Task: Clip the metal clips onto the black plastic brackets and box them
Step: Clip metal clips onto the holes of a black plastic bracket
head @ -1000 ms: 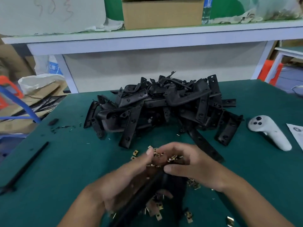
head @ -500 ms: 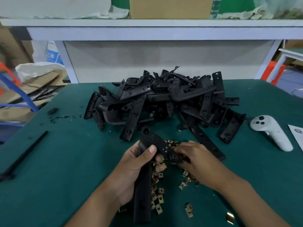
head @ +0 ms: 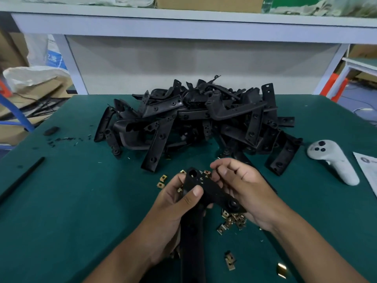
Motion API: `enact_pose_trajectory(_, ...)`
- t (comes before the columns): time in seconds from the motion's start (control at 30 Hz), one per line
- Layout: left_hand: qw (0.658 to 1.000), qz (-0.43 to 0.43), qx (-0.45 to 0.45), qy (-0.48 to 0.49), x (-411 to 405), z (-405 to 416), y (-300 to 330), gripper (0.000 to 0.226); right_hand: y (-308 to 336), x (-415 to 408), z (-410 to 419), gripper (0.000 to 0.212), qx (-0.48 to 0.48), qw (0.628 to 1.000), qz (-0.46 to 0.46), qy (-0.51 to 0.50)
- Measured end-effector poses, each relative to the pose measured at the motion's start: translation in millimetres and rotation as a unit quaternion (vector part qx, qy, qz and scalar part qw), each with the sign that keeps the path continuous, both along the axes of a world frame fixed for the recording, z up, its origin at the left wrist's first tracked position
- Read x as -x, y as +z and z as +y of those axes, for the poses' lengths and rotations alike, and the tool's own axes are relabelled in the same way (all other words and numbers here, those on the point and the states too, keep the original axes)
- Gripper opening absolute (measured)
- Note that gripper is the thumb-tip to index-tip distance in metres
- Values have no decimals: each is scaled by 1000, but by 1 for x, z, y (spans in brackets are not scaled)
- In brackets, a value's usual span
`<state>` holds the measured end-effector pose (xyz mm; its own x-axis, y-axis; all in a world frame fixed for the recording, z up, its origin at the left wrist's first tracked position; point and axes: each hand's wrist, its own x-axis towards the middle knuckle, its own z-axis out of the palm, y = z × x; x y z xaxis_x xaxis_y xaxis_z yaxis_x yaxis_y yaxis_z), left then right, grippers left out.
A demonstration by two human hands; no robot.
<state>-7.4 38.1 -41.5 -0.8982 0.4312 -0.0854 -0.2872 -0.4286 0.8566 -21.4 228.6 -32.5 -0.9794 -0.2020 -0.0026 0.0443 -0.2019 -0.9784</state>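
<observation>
A green table [head: 71,201] carries everything. Toward its far edge, about midway along, lies a big tangled heap of black brackets [head: 204,121]. Near the right edge rests a white controller [head: 334,160], with a sheet of paper [head: 367,170] just beside it at that edge. A thin black rod [head: 22,178] lies slanted by the left edge.

Close to the near edge, the left hand [head: 173,211] grips one bracket [head: 204,193], thumb curled over its face, the long arm running down toward the near edge. The right hand [head: 244,190] has its fingers curled, pinching something small at the fingertips beside the bracket's upper end; what it is cannot be told. Small brass clips [head: 234,220] lie scattered on the table under and around both hands.
</observation>
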Motion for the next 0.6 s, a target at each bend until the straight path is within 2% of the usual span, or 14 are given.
enact_pose_trajectory(0.07, 1000, 10, 3, -9, 0, 1, -1, 28, 1, 1, 1, 20, 27, 1000, -5, 11)
enact_pose_trajectory(0.17, 1000, 19, -3, -11, 1, 0, -1, 23, 1, 1, 3, 39, 32, 999, -5, 15)
enact_pose_trajectory(0.27, 999, 32, 17, -13, 5, -3, -2, 28, 3, 0, 2, 48, 15, 1000, -10, 6)
enact_pose_trajectory(0.43, 998, 48, 40, -28, 7, -6, -8, 37, 8, -1, 4, 50, 44, 999, -19, 27)
enact_pose_trajectory(0.6, 997, 58, 34, -34, 8, -7, -13, 59, 11, -4, 2, 48, 38, 999, -11, 18)
